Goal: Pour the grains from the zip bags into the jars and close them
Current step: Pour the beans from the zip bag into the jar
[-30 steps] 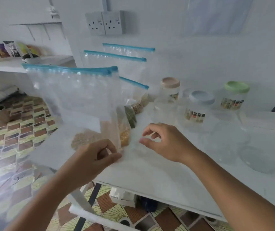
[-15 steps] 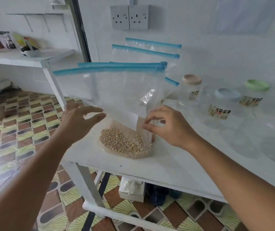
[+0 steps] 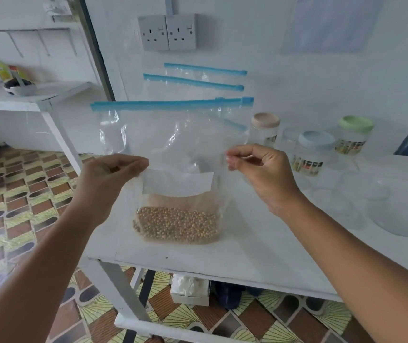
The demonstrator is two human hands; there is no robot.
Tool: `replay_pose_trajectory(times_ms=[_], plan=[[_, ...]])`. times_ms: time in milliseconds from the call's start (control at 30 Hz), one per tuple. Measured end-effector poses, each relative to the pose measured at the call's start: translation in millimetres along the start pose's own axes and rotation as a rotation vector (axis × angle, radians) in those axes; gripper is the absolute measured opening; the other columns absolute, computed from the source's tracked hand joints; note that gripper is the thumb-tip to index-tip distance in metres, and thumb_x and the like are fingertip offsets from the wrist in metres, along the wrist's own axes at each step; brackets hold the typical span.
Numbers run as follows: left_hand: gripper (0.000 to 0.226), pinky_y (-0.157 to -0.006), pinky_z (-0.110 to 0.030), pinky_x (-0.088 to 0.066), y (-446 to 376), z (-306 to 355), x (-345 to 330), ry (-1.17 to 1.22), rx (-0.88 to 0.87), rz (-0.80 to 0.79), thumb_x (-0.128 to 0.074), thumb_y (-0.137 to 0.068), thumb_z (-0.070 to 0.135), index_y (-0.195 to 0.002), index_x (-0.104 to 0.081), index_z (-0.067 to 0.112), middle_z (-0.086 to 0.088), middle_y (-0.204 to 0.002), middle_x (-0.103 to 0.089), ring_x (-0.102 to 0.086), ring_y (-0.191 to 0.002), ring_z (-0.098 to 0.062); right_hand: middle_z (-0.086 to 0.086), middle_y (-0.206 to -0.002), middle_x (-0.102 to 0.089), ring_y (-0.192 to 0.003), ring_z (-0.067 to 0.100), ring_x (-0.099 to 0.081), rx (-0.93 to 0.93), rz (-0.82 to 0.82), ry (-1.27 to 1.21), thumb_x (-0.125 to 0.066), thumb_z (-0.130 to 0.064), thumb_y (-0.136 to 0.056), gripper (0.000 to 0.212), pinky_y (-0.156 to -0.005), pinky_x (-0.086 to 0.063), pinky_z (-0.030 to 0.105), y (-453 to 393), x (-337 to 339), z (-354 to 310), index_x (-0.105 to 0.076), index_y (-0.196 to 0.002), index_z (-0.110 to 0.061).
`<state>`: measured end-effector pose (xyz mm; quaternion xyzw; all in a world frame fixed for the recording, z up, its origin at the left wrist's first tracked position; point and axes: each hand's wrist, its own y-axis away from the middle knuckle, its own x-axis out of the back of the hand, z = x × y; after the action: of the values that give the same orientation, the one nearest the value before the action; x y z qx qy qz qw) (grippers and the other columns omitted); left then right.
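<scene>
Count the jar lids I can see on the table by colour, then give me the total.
Beige lid: 1
Blue lid: 1
Green lid: 1
Total: 3 coloured lids, each on its own jar. The clear glassware nearby is too faint to count.

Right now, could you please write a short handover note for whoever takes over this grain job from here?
Left hand: pinches the left edge of the front zip bag.
Right hand: pinches the bag's right edge.
The bag stands upright near the white table's front edge, blue zip strip on top, round beige grains at the bottom.
More zip bags stand behind it. Jars with beige lid, blue lid and green lid stand to the right, lids on.
Done: nothing poured that I can see.
Left: open the bag, uncap a jar, pour, close; repeat.
</scene>
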<state>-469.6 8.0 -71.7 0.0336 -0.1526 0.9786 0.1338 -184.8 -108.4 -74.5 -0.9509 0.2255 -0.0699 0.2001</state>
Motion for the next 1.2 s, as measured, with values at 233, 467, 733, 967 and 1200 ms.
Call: replay_pose_trajectory(times_ms=[233,467,733,967,1200], plan=[[0.013,-0.098,-0.040,-0.056,1,24,-95,0.041,-0.014,-0.044,-0.085,-0.071,0.029,-0.085,-0.086,0.027,-0.009,-0.093,-0.081,-0.070,-0.090,-0.021,0.001,-0.085,-0.080,-0.081,0.019,-0.076,0.014,0.079,0.023,-0.082,-0.006,-0.086,0.018,-0.080,-0.056,0.020,-9,92,-6,-0.081,-0.090,-0.024],[0.008,-0.089,-0.042,-0.058,2,38,-216,0.024,0.021,-0.012,-0.087,-0.081,0.020,-0.088,-0.085,0.019,-0.011,-0.090,-0.080,-0.069,-0.082,-0.019,0.005,-0.085,-0.079,-0.085,0.028,-0.076,-0.008,0.107,0.078,-0.082,-0.008,-0.087,0.021,-0.086,-0.060,0.031,-16,207,-8,-0.082,-0.087,-0.029],[0.008,-0.076,-0.047,-0.043,-4,29,-272,-0.012,0.140,0.037,-0.088,-0.081,0.026,-0.087,-0.085,0.025,-0.029,-0.096,-0.072,-0.053,-0.079,-0.029,-0.005,-0.084,-0.079,-0.081,0.008,-0.074,-0.038,0.029,0.136,-0.080,-0.006,-0.089,0.016,-0.078,-0.053,0.015,-22,253,5,-0.080,-0.093,-0.022],[0.016,-0.095,-0.036,-0.056,-4,46,-263,-0.275,-0.053,0.008,-0.084,-0.086,0.031,-0.101,-0.080,0.035,-0.001,-0.114,-0.070,-0.066,-0.110,-0.025,-0.003,-0.106,-0.077,-0.104,0.013,-0.073,-0.032,0.178,0.022,-0.080,-0.020,-0.091,0.032,-0.085,-0.053,0.024,-39,252,-6,-0.054,-0.108,-0.024],[0.034,-0.116,-0.041,-0.037,7,103,-275,-0.509,-0.332,0.090,-0.078,-0.092,0.035,-0.124,-0.068,0.039,0.000,-0.162,-0.025,-0.023,-0.154,-0.018,0.001,-0.098,-0.080,-0.092,0.009,-0.075,-0.100,0.234,-0.029,-0.066,-0.025,-0.102,0.011,-0.057,-0.044,0.011,-49,247,-21,-0.072,-0.099,-0.016]])
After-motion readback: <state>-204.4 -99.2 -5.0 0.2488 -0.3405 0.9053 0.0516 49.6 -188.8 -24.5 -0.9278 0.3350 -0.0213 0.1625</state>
